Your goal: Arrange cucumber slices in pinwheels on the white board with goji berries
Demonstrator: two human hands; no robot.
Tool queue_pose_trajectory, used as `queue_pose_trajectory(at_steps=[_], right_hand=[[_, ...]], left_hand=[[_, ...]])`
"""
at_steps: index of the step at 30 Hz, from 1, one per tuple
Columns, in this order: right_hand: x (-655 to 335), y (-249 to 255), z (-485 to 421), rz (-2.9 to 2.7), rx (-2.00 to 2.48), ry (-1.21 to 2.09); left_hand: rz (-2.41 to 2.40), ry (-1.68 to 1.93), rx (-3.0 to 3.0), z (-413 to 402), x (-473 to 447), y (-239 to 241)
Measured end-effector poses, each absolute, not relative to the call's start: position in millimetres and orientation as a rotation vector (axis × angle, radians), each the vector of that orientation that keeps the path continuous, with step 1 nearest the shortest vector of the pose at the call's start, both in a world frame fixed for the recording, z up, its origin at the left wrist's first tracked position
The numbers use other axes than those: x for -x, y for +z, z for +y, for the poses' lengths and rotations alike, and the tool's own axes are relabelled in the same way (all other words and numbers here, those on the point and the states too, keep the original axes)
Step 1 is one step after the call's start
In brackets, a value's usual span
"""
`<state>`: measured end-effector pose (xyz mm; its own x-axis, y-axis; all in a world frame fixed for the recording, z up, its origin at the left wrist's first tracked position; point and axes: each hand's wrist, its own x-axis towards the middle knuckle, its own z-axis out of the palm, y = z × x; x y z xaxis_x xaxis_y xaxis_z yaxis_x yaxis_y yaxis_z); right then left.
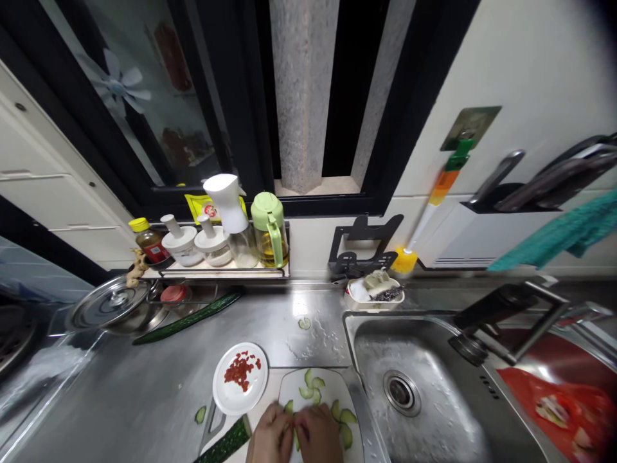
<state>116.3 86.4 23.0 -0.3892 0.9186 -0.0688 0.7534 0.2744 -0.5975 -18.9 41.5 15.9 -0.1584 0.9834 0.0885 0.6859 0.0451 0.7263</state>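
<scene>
Cucumber slices [315, 389] lie around the rim of a white plate [332, 379] at the bottom of the frame, just left of the sink [409, 360]. We see our left hand [270, 437] and right hand [318, 437] side by side over the near part of that plate, fingers curled down onto a slice between them; we cannot tell if they pinch it or only press it.

Progress, as we judge it: about 7 slices already sit along the far and right edge, the near left side is still unfilled. A cut cucumber piece [224, 444] rests on the board just left of our left hand, so more remains to slice. 2 stray slices lie off the plate, 1 on the wet counter [144, 392] behind it, 1 near the board's left edge. A whole cucumber [187, 317] lies untouched farther back by the pot lid [108, 302].

A small dish of red bits [240, 376] sits touching the plate's left side.
</scene>
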Motion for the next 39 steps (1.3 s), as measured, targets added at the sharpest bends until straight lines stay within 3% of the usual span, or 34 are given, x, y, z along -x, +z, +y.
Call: queue_pose_trajectory(at_steps=[10, 24, 29, 39], right_hand=[[-124.0, 27.4, 87.4, -2.298, 1.549, 0.805], [-147.7, 44.5, 107.2, -2.233, 1.636, 0.724], [-149.2, 51.5, 126.2, -2.286, 1.595, 0.549], [-146.1, 4.8, 141.3, -2.295, 1.286, 0.092]], left_hand=[[1.905, 0.832, -1.679, 41.6, 19.7, 10.3], [1.927, 1.029, -1.546, 46.2, 20.0, 18.2], [1.858, 0.957, -1.541, 61.3, 17.1, 31.8], [1.849, 0.745, -1.531, 96.2, -2.7, 52.0]])
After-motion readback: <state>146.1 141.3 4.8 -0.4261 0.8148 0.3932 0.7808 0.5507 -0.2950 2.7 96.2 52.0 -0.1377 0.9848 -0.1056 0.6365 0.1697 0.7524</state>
